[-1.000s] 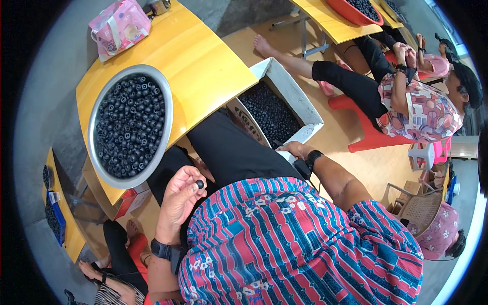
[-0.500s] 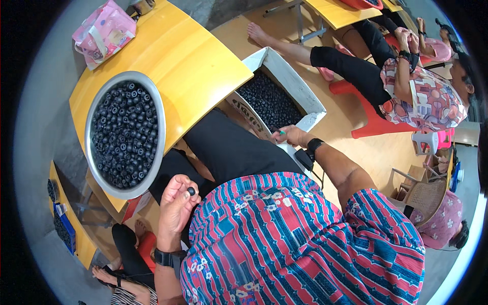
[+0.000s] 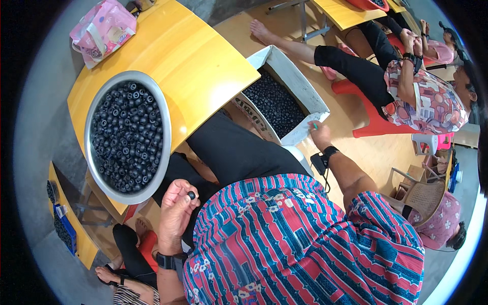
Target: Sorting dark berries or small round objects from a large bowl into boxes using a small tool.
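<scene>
My left hand (image 3: 175, 213) is raised near my chest and pinches one small dark round piece (image 3: 191, 194) between thumb and fingers. Beside it stands a round metal bowl (image 3: 163, 147) full of the same dark pieces, on a yellow table (image 3: 198, 66). My right hand (image 3: 320, 134) reaches out to the near corner of a white box (image 3: 300, 84) on the floor, which holds many dark pieces. A small green thing shows at its fingertips; I cannot tell what it is. Both wrists carry black bands.
A pink bag (image 3: 101, 30) lies at the table's far end. A seated person (image 3: 406, 86) in a patterned top sits on a red chair (image 3: 376, 122) past the box, legs stretched toward it. Another person (image 3: 442, 223) and a brown chair (image 3: 419, 195) are at the right.
My right hand has moved from beside the box to its near corner. My left hand still holds the dark piece and has barely shifted. The view has tilted slightly.
</scene>
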Motion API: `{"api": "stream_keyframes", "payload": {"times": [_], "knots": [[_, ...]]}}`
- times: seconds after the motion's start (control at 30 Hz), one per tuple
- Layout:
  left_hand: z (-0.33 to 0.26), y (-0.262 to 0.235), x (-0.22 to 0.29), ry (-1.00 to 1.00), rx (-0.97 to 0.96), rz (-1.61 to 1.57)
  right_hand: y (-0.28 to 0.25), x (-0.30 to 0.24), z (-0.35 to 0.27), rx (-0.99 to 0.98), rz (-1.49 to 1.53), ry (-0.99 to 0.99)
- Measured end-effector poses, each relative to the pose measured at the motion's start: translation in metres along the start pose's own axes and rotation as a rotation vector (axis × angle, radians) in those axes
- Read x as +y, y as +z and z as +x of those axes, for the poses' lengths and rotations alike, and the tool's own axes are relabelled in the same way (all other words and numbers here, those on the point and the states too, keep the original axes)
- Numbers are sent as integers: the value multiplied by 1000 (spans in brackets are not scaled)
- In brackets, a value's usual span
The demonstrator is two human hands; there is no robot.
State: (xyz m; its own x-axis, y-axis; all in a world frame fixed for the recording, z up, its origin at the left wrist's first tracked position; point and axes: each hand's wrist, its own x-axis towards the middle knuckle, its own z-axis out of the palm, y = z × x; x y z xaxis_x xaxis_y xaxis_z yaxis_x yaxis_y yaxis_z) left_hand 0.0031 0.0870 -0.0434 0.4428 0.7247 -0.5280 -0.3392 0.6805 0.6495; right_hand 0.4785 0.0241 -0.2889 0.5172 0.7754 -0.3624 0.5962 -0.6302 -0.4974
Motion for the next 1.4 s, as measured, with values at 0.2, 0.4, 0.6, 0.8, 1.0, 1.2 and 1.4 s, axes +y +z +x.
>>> {"api": "stream_keyframes", "payload": {"times": [0.2,0.4,0.6,0.8,1.0,1.2,1.4], "knots": [[-1,-1,-1,-16,8,-11,-8,-4,7,271,121,324],[2,-4,2,-3,-10,-27,4,4,18,22,-229,273],[3,-1,0,-46,-3,4,29,15,20,-157,235,362],[0,-4,7,-29,11,40,7,-39,15,-100,427,540],[7,-1,-1,-51,-18,-29,9,-41,4,-104,330,485],[1,-5,7,-24,-24,-10,-3,-13,35,-161,233,547],[-5,-2,3,-14,16,-21,34,28,-17,-50,322,486]]}}
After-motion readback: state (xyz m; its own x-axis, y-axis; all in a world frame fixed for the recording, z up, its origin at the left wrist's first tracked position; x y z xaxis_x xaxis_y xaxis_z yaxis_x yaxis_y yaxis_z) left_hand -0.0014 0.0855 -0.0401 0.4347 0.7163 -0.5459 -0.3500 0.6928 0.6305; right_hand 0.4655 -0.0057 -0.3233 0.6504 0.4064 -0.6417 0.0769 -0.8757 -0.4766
